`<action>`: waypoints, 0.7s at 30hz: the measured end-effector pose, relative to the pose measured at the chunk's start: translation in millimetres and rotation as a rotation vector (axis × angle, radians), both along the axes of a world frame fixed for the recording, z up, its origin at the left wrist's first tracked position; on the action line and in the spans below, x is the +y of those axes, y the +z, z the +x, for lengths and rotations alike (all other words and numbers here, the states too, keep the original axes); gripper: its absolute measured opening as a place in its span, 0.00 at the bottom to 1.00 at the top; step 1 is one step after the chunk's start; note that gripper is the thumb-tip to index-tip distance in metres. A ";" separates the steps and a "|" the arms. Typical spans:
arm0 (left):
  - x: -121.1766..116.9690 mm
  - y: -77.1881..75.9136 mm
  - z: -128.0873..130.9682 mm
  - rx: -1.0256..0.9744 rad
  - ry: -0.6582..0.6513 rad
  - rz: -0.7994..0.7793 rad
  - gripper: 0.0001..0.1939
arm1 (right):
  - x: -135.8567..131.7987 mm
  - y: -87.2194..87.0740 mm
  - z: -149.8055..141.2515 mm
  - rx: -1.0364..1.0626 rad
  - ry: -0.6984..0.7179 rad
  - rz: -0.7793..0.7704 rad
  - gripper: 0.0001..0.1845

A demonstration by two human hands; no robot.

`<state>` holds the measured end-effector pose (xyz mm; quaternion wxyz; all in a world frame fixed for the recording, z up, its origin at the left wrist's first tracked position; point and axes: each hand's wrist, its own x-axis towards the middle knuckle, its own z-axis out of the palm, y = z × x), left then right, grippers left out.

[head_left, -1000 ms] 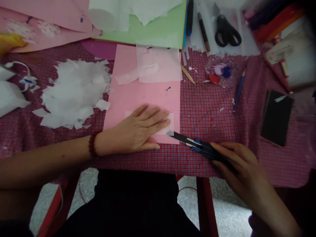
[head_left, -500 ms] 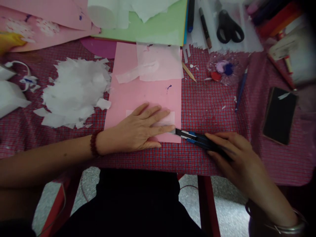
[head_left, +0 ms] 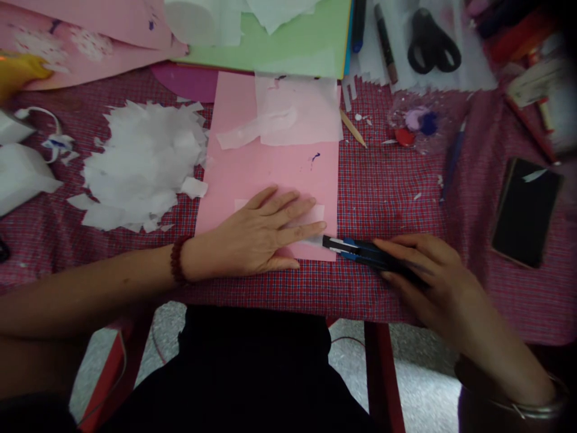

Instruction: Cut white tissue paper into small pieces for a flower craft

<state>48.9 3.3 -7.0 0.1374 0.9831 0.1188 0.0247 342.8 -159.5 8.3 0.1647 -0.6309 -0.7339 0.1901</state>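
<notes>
Near the left hand (head_left: 255, 236), the right hand (head_left: 439, 282) grips a cutter (head_left: 367, 252)

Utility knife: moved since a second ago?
Yes, leftward: against the pink sheet, the utility knife now reaches farther in past the sheet's right edge.

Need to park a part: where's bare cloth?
Tablecloth between pink sheet and blue stick, bar small scraps; also nearer than the dark block, right of the right hand. Crowded: far side around scissors; left, at white paper pile.
</notes>
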 end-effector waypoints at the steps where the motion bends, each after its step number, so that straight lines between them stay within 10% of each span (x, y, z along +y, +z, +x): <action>1: 0.7 -0.1 -0.2 -0.011 0.004 -0.018 0.35 | -1.5 0.3 2.1 0.008 0.003 -0.014 0.27; 12: 20.3 16.3 17.6 -0.097 0.110 -0.278 0.18 | -1.6 2.1 7.4 0.007 0.002 -0.026 0.27; 21: 47.8 23.4 52.1 0.052 -0.170 -0.479 0.18 | -5.2 0.5 6.2 -0.022 -0.010 0.008 0.20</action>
